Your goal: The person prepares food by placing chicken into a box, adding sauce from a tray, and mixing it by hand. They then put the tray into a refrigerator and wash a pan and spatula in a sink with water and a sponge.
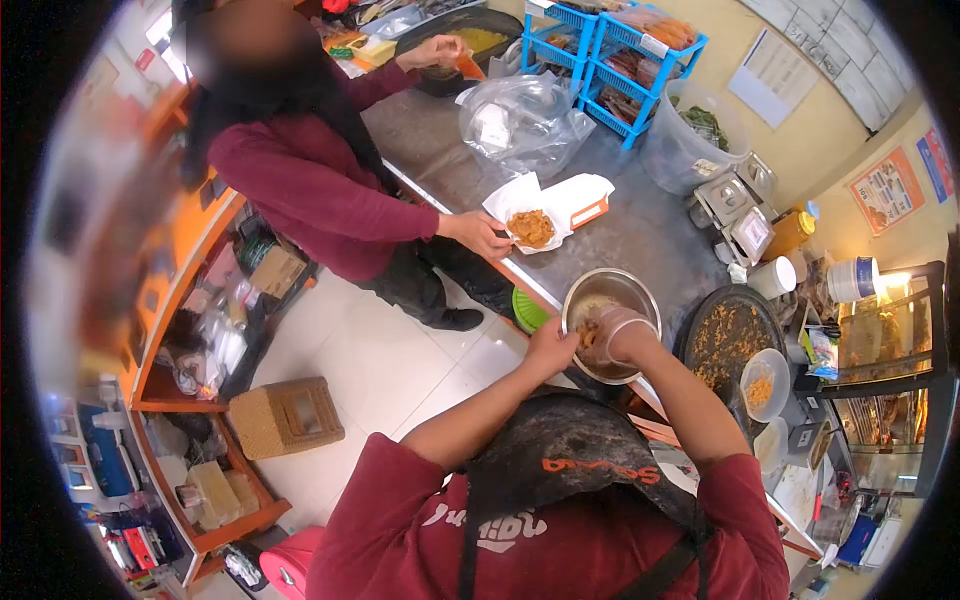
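Note:
A metal mixing bowl [650, 300] is at the counter's edge in front of me, with pale liquid or batter and brown pieces inside. My left hand [552, 348] is closed on its near left rim. My right hand [630, 340] reaches into the bowl from the right. Something clear and plastic [607, 330], a cup or a glove, covers its fingers, so their pose is hidden. Across the corner, a co-worker's hand [478, 234] holds a paper-lined box [590, 190] with fried-looking food [531, 229]. The co-worker's other hand [440, 52] holds a small orange item.
Right of the bowl is a dark round pan [735, 310] with orange crumbs, beside a clear tub [765, 385]. Farther back are blue racks [625, 75], a plastic bag [525, 125] and a large clear bucket [690, 150]. A woven basket [285, 415] sits on the floor to the left.

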`<act>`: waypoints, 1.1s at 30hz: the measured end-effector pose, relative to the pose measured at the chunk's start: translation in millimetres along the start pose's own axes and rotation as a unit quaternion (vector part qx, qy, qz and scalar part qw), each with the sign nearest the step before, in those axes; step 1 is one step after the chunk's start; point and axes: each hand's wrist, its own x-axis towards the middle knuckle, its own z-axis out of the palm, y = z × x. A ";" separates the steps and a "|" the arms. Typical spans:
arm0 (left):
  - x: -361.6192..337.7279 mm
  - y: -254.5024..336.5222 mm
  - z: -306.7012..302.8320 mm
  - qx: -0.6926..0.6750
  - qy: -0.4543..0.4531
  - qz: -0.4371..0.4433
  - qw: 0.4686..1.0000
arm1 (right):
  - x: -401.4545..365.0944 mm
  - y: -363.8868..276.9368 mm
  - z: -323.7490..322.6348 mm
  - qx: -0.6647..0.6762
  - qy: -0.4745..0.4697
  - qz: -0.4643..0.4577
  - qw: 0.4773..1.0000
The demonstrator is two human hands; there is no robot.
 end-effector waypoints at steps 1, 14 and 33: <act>1.9 -6.2 0.5 -0.016 -0.004 0.004 1.000 | -0.9 7.1 2.1 0.067 0.021 0.018 0.997; 6.8 0.7 0.4 0.021 0.001 0.025 0.999 | -27.3 20.1 8.7 -0.079 0.080 0.023 0.993; 13.4 10.7 -7.7 0.003 -0.014 -0.008 1.000 | -29.6 16.5 -24.9 0.134 0.102 -0.069 0.983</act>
